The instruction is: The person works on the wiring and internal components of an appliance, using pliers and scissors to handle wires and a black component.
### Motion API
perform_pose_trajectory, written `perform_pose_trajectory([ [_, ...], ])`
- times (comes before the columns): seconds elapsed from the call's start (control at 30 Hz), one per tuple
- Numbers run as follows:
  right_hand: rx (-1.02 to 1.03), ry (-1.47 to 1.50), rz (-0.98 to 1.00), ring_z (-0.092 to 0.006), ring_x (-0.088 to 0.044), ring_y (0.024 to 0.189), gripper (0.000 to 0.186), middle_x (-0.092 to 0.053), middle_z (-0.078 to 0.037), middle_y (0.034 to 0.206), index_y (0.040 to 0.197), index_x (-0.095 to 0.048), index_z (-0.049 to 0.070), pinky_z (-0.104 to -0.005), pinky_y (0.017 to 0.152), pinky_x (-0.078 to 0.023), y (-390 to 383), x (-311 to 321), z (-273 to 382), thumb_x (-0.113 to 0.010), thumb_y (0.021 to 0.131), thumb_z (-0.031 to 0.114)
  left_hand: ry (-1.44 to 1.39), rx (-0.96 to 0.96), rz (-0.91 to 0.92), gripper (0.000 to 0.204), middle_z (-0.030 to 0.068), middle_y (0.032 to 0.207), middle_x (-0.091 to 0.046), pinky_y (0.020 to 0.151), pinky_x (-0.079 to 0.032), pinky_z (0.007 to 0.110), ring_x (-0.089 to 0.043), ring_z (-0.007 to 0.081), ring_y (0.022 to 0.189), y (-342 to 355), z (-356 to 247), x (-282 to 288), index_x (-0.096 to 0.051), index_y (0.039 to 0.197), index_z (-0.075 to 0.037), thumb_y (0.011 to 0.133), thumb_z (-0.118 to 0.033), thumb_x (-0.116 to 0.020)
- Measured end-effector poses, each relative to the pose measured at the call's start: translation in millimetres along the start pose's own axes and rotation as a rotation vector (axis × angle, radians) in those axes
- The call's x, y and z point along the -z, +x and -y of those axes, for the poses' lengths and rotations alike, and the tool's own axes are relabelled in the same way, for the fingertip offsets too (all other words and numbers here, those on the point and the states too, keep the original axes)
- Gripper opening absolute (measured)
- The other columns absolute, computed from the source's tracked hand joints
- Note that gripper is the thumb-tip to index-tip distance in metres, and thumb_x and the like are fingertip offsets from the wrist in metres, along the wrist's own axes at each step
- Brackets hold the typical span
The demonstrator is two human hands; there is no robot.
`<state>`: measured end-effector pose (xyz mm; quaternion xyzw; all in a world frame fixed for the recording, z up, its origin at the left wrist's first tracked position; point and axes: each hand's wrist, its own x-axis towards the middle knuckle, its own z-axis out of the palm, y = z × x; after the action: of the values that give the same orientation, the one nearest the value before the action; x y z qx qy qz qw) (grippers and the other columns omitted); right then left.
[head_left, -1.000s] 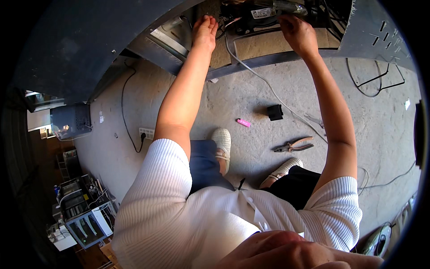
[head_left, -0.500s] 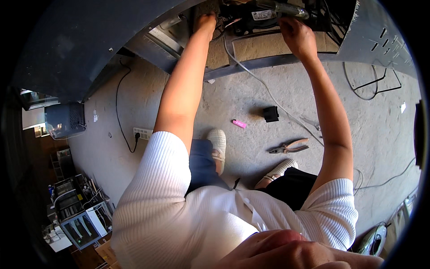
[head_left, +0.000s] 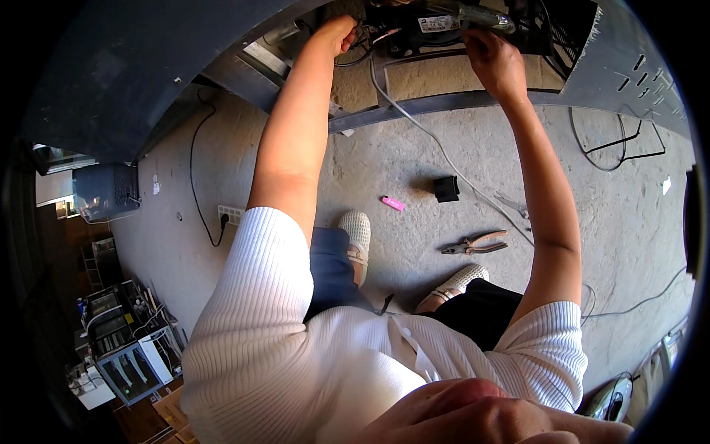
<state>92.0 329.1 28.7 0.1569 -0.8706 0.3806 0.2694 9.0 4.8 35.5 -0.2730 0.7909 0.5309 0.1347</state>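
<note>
Inside the open bay of a large dark metal cabinet [head_left: 185, 55] at the top, both my hands are at work. My left hand [head_left: 337, 35] is closed, its fingertips beside thin wires left of a black compressor-like unit [head_left: 414, 46]. Whatever it may pinch is hidden. My right hand [head_left: 498, 65] is curled at the unit's right side, below a shiny insulated pipe [head_left: 484, 16]; its fingertips are out of sight in shadow. A grey cable [head_left: 436, 137] runs out of the bay, over the lower frame bar [head_left: 436, 102] and down across the floor.
On the concrete floor lie pliers [head_left: 475, 243], a pink lighter-like object [head_left: 393, 203], a small black box-shaped part [head_left: 446, 189] and scissors-like metal tool [head_left: 512, 204]. A power strip [head_left: 231, 214] with a black plug lies left. A bent black wire rack [head_left: 629, 144] is at right.
My left hand has turned slightly, its closed fingers now pointing right toward the wires. My right hand stays nearly in place. The whole view has shifted a little.
</note>
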Motion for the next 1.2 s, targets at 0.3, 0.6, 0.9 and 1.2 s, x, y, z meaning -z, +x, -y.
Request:
perform_pose_trajectory([
  [0.3, -0.013, 0.007, 0.02, -0.033, -0.069, 0.081, 0.019, -0.072, -0.012, 0.091, 0.101, -0.074, 0.016, -0.0411, 0.071, -0.055, 0.5, 2.8, 4.5, -0.064, 0.089, 0.026, 0.02, 0.026, -0.002, 0.016, -0.0044, 0.067, -0.052, 0.056, -0.04, 0.029, -0.049, 0.0102, 0.058, -3.7, -4.9, -1.8, -0.056, 0.081, -0.017, 0.095, -0.026, -0.057],
  [0.6, 0.01, 0.001, 0.019, -0.0319, -0.069, 0.08, 0.018, -0.072, -0.01, 0.09, 0.102, -0.073, 0.017, -0.0405, 0.07, -0.055, -0.2, 1.3, -0.7, -0.063, 0.088, 0.024, 0.013, -0.024, 0.011, 0.017, -0.0043, 0.065, -0.051, 0.056, -0.04, 0.03, -0.048, 0.0104, 0.056, -3.8, -2.8, -3.7, -0.056, 0.081, -0.017, 0.096, -0.026, -0.056],
  [0.9, 0.013, -0.003, 0.023, -0.0314, -0.069, 0.08, 0.018, -0.072, -0.01, 0.087, 0.102, -0.072, 0.017, -0.0404, 0.069, -0.054, 0.3, 2.4, 0.4, -0.063, 0.089, 0.025, -0.067, 0.056, 0.015, 0.017, -0.0036, 0.065, -0.05, 0.055, -0.039, 0.031, -0.047, 0.0115, 0.053, 1.4, -5.6, -3.4, -0.055, 0.081, -0.016, 0.095, -0.025, -0.057],
  [1.2, 0.001, -0.011, 0.038, -0.0309, -0.07, 0.081, 0.018, -0.072, -0.01, 0.089, 0.103, -0.072, 0.017, -0.0396, 0.071, -0.055, -0.1, 0.9, -0.2, -0.063, 0.089, 0.025, -0.12, 0.107, 0.082, 0.016, -0.0028, 0.063, -0.048, 0.057, -0.042, 0.032, -0.045, 0.0121, 0.054, 0.0, -9.2, 1.5, -0.053, 0.079, -0.015, 0.092, -0.023, -0.059],
])
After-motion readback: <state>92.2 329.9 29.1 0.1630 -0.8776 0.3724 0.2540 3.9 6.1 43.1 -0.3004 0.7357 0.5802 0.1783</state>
